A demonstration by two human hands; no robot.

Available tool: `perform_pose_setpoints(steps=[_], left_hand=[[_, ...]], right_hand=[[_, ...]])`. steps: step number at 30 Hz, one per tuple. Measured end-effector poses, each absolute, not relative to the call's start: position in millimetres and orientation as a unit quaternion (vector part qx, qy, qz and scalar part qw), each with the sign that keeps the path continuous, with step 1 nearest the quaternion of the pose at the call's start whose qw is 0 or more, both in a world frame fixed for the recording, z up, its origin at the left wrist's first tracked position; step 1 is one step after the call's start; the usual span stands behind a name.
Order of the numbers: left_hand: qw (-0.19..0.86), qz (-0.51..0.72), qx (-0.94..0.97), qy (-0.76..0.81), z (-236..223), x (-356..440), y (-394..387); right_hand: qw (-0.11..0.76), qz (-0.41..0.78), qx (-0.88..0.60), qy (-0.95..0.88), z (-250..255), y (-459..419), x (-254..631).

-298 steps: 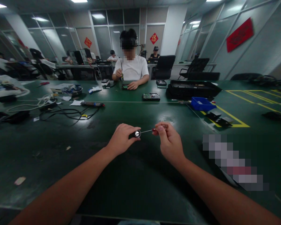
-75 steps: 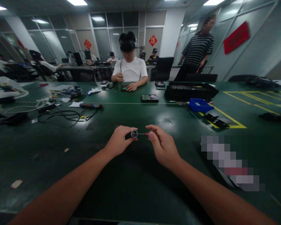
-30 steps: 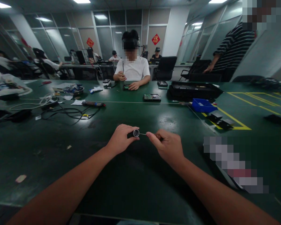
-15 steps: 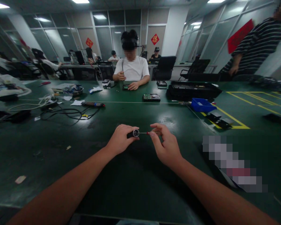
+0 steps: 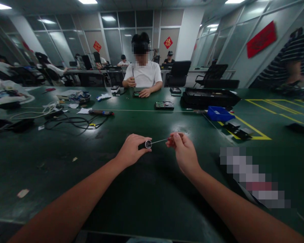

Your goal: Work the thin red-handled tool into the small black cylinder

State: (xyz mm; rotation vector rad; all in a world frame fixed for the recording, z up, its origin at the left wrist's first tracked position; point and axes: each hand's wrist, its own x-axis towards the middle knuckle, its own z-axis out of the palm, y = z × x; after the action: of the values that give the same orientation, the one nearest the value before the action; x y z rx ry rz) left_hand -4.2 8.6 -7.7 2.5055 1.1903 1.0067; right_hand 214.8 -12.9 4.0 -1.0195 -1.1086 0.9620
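Note:
Between the thumb and fingers of my left hand is a small dark cylinder-like part with a bright metal ring on the end facing me. My right hand is closed on the reddish handle of a screwdriver. Its thin shaft points left, and the tip meets the ringed end; whether it sits in a screw is too small to tell. Both hands are raised over the green table. My right fingers partly hide the handle.
A hard drive, a long black tray and a blue bin lie farther back. Black cables and a tool are at left. Across the table a person works on a board. A blurred-out item lies near my right arm.
My right hand has closed round the screwdriver handle and moved slightly right and up, so the shaft now slants. My left hand stays nearly still. The striped-shirt person has leaned down at right.

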Motion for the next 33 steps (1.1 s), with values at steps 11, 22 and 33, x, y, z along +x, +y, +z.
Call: perform_pose_setpoints(steps=[11,22,33], left_hand=[[0.090,0.346,0.839,0.410,-10,-4,8],[0.097,0.341,0.838,0.415,-7,-3,6],[0.103,0.340,0.839,0.412,-7,-3,7]], right_hand=[[0.562,0.273,-0.453,-0.637,11,-31,210],[0.462,0.101,-0.531,-0.703,23,-36,216],[0.455,0.156,-0.424,-0.767,23,-41,216]])
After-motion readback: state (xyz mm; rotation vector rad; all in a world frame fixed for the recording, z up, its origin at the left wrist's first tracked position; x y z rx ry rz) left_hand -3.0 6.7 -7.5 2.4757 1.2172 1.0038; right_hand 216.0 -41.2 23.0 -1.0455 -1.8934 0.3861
